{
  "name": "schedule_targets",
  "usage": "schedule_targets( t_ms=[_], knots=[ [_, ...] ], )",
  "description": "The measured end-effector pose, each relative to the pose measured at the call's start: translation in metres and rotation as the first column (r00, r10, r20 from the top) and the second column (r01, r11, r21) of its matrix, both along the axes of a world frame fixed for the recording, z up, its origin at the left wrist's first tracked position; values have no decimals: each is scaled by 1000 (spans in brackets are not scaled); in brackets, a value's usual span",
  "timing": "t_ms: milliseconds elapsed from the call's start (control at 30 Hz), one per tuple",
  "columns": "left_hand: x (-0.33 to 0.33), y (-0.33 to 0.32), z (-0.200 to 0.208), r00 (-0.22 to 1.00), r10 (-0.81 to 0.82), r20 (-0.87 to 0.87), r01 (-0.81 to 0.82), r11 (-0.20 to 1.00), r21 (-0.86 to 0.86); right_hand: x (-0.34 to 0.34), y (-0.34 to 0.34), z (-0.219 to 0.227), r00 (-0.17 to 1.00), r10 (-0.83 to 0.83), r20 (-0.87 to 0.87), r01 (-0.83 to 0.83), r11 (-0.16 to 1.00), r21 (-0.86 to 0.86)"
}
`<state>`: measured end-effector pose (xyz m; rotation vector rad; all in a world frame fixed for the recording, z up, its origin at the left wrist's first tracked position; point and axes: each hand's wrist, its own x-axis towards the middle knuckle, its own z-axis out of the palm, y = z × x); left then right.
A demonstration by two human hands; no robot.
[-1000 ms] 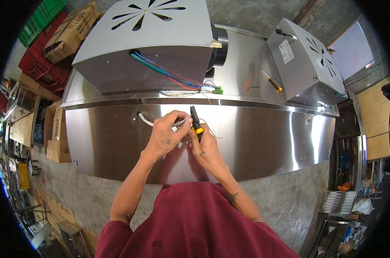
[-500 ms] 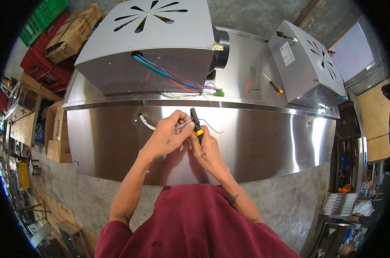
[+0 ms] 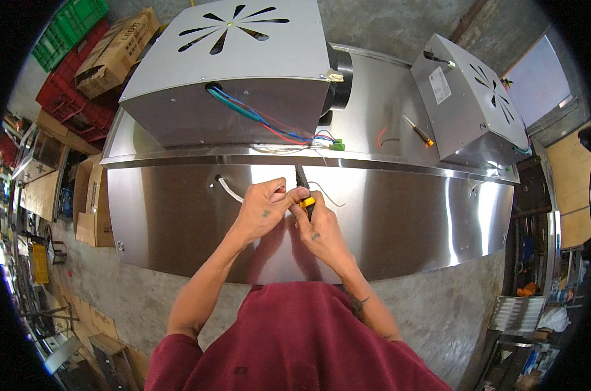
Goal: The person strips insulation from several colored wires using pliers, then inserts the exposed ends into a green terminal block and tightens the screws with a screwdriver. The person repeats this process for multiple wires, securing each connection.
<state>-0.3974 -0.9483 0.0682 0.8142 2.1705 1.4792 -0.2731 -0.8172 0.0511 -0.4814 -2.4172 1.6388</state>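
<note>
The left hand (image 3: 263,210) is closed around a pale cable (image 3: 230,190) that comes out of the shiny metal panel (image 3: 399,221), the cable's end hidden from view, and its thumb reaches to the pliers (image 3: 301,177). The right hand (image 3: 322,236) grips the pliers by the handles, just above the panel; beyond, coloured wires (image 3: 243,112) run from a large grey box (image 3: 178,117), and a screwdriver (image 3: 418,131) lies near a smaller box (image 3: 468,124).

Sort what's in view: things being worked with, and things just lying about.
In use:
White cable, running into the left hand
Black-and-yellow pliers, in the right hand
Steel panel the cable comes through

Seemingly just lying about:
Screwdriver, near the smaller metal box
Red wire scrap
Cardboard box, upper left
Red crate
Green crate
</note>
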Motion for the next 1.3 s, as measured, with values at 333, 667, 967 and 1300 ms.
schedule_targets(
  t_ms=[333,667,967,1300],
  knots=[
    [-11,-7,5,991,116,70,-112,992,-58,-32,135,47,923,-249,-292,360,825,436],
    [-12,-14,3,997,-75,-18,75,997,26,-35,231,22,949,120,291,66,828,-556],
    [-15,-19,5,996,43,-74,-40,998,52,-2,149,20,981,-192,-8,161,845,-509],
    [-15,-54,13,991,69,112,-85,986,145,-46,7,42,979,-7,-204,-104,843,-528]
  ],
)
